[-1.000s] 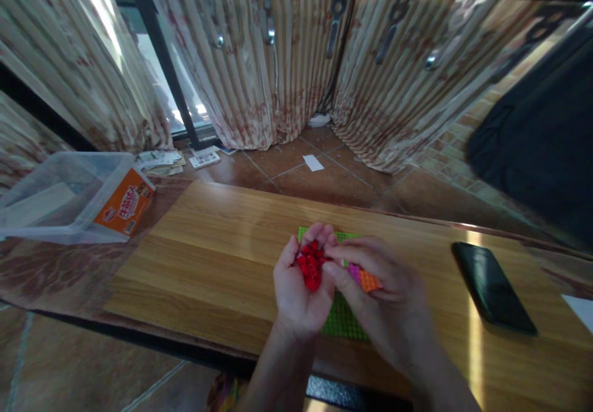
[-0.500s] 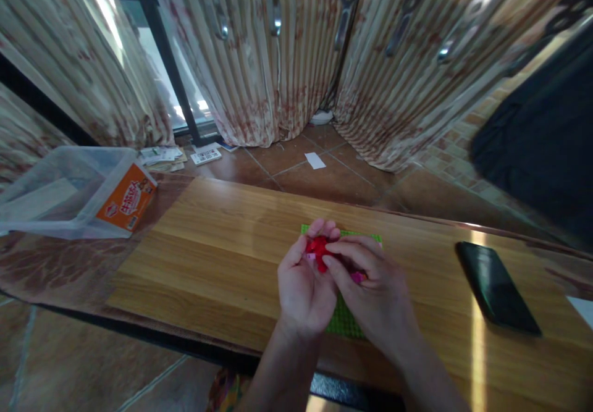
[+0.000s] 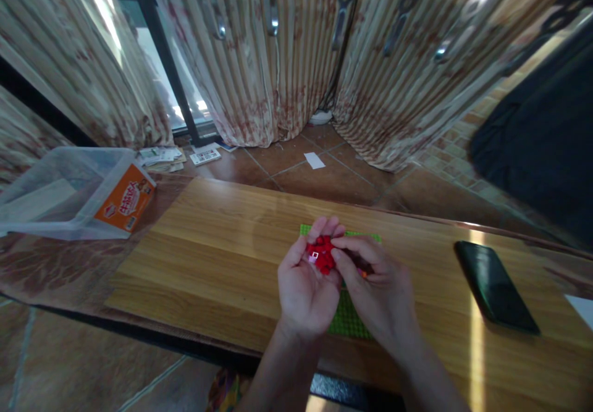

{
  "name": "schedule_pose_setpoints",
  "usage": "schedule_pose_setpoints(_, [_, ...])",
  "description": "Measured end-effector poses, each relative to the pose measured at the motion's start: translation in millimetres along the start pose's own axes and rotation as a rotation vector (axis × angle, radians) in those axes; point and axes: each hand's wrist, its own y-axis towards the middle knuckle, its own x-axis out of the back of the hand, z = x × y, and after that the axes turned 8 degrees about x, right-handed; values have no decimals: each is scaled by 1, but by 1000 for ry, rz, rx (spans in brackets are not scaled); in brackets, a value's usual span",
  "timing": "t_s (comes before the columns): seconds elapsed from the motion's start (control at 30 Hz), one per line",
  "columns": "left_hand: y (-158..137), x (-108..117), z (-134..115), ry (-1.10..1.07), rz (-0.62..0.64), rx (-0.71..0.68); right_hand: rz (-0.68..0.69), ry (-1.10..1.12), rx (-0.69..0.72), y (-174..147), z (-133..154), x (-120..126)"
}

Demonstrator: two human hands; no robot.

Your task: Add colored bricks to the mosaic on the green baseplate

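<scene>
Palm up and cupped, my left hand (image 3: 308,291) holds a small heap of red toy bricks (image 3: 323,252), with a pinkish-white piece among them. Over the heap's right edge, my right hand (image 3: 380,282) has its thumb and index finger pinched together. Whether a brick is between those fingertips is hidden. Beneath both hands lies a green studded baseplate (image 3: 349,319), mostly covered by them. Pink and orange bits (image 3: 362,272) show under the right hand; their shape is hard to make out.
A black phone (image 3: 495,287) rests to the right on the wooden tabletop (image 3: 222,245). At the far left stands a clear plastic bin (image 3: 69,214) with an orange label. Metal hooks (image 3: 273,23) hang above, before striped curtains (image 3: 250,91). Papers (image 3: 315,160) lie on the tiled floor.
The right fingertips have drawn back slightly to the right, exposing more of the red bricks. The left hand stays cupped in nearly the same spot.
</scene>
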Motion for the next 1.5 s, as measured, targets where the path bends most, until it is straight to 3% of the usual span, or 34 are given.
schedule_pose_setpoints(0.23, [1, 4, -1, -4, -3, -1, 213, 24, 90, -1, 15, 2])
schedule_pose_setpoints(0.47, [0, 8, -4, 7, 113, -8, 284, 41, 177, -5, 22, 10])
schedule_pose_setpoints(0.7, [-5, 2, -6, -43, 186, 17, 79, -91, 203, -3, 7, 15])
schedule_pose_setpoints(1.13, [0, 2, 1, -7, 110, 61, 148, -285, 209, 0, 3, 6])
schedule_pose_setpoints(1.4, [1, 2, 2, -72, 45, 54, 89, -201, 130, 2, -1, 4])
schedule_pose_setpoints(1.5, [4, 4, -1, -120, -19, 6, -36, -178, 94, 6, -12, 14])
